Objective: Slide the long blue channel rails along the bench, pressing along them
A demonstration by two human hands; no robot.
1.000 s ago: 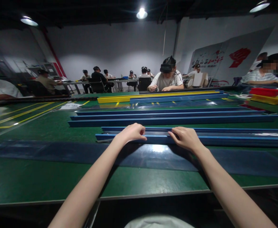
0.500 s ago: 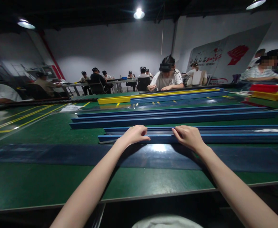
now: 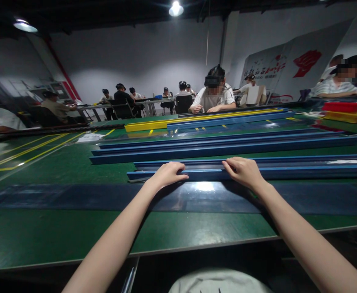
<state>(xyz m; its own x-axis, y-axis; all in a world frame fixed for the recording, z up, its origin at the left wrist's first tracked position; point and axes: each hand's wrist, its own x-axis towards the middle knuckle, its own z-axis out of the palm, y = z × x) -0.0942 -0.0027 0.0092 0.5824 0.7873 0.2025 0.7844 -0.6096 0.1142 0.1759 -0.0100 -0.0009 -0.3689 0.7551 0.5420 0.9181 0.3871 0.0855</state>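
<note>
A long blue U-shaped channel (image 3: 205,174) lies across the green table in front of me. My left hand (image 3: 168,173) is closed over its near wall, fingers inside the channel and thumb along the front. Farther right, my right hand (image 3: 242,171) grips the same wall, its fingers curled and partly hidden. Between the hands a stretch of the channel shows bare. Just below my wrists a flat, glossy dark blue strip (image 3: 101,199) lies on the table.
Behind the channel lie more blue channels (image 3: 178,154). A yellow channel (image 3: 147,126) is farther back, near a seated person (image 3: 213,97) across the table. Red (image 3: 343,107) and yellow (image 3: 347,116) trays stand at the right. The table's front edge (image 3: 202,246) runs below my forearms.
My view has shifted slightly. Both hands stay on the blue channel in nearly the same places, and the channel's right end appears a little higher in the picture.
</note>
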